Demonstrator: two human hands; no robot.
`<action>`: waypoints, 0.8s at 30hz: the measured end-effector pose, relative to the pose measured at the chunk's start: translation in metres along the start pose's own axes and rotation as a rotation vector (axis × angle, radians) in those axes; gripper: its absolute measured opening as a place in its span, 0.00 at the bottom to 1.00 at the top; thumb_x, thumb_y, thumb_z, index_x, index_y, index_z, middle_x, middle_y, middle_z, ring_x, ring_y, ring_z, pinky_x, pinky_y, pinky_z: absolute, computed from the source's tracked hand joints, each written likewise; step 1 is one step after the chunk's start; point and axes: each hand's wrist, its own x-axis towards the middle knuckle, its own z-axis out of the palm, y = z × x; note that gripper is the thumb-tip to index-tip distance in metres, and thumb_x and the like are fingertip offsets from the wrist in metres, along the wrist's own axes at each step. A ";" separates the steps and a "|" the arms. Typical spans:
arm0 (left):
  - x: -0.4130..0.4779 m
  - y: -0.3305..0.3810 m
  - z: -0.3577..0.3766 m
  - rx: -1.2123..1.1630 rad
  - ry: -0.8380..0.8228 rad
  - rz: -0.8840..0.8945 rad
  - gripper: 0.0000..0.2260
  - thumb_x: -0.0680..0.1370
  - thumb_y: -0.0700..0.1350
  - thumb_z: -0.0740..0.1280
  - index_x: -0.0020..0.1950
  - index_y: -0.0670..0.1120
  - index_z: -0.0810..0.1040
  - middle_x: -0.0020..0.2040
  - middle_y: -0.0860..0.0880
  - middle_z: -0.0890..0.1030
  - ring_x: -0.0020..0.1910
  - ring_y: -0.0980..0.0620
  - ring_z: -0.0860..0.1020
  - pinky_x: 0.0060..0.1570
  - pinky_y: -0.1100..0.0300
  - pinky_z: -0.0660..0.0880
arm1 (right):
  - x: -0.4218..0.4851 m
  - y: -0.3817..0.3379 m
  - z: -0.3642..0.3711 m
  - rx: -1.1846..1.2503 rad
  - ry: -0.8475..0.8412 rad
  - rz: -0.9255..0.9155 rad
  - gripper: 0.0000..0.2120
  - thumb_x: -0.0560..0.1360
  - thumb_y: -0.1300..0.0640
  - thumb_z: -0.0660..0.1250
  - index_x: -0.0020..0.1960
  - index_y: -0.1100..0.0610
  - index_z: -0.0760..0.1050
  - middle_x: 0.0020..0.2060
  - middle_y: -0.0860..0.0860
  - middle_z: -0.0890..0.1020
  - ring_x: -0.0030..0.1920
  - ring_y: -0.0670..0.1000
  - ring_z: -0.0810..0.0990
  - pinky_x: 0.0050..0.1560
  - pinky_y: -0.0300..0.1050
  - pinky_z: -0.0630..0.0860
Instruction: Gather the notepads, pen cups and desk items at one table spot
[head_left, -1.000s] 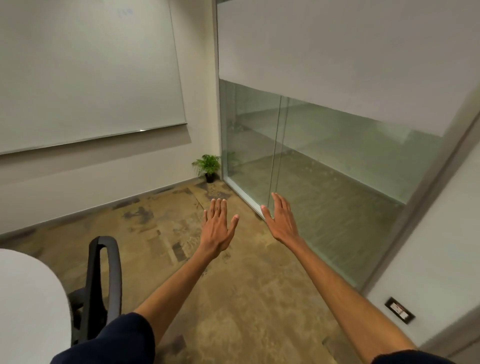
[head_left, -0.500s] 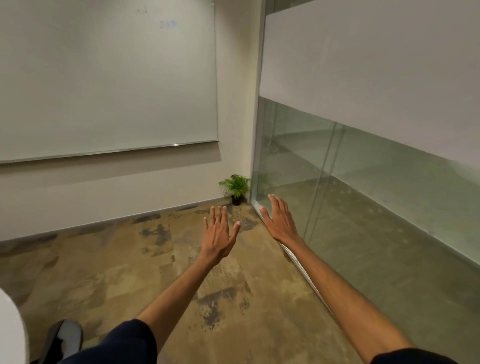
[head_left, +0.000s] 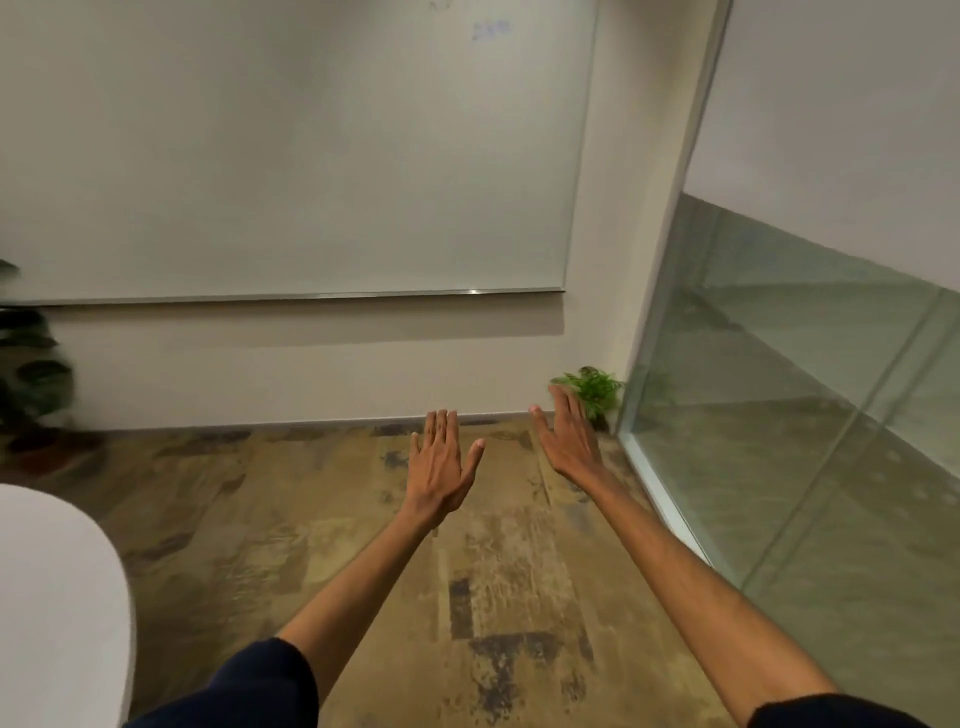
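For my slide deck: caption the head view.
Left hand and right hand held out empty above the floor, whiteboard ahead.

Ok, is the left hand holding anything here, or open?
Open: the left hand is held out over the floor, fingers straight, thumb spread, nothing in it.
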 end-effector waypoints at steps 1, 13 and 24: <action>0.011 -0.011 0.002 0.008 0.010 -0.020 0.35 0.80 0.65 0.43 0.80 0.44 0.46 0.80 0.45 0.47 0.79 0.49 0.43 0.77 0.45 0.47 | 0.016 -0.001 0.014 0.009 -0.012 -0.023 0.27 0.82 0.43 0.53 0.75 0.57 0.60 0.74 0.54 0.63 0.73 0.53 0.61 0.72 0.50 0.59; 0.188 -0.117 0.001 0.089 0.108 -0.255 0.34 0.81 0.64 0.43 0.79 0.43 0.49 0.80 0.44 0.50 0.79 0.47 0.46 0.76 0.44 0.48 | 0.232 -0.029 0.154 0.106 -0.178 -0.201 0.27 0.81 0.42 0.52 0.75 0.55 0.60 0.73 0.53 0.64 0.73 0.52 0.62 0.71 0.54 0.64; 0.263 -0.214 -0.007 0.095 0.165 -0.453 0.36 0.79 0.67 0.41 0.80 0.45 0.48 0.80 0.46 0.50 0.79 0.49 0.46 0.76 0.43 0.50 | 0.339 -0.085 0.267 0.154 -0.341 -0.338 0.27 0.81 0.41 0.51 0.75 0.55 0.58 0.74 0.53 0.62 0.74 0.53 0.60 0.73 0.55 0.61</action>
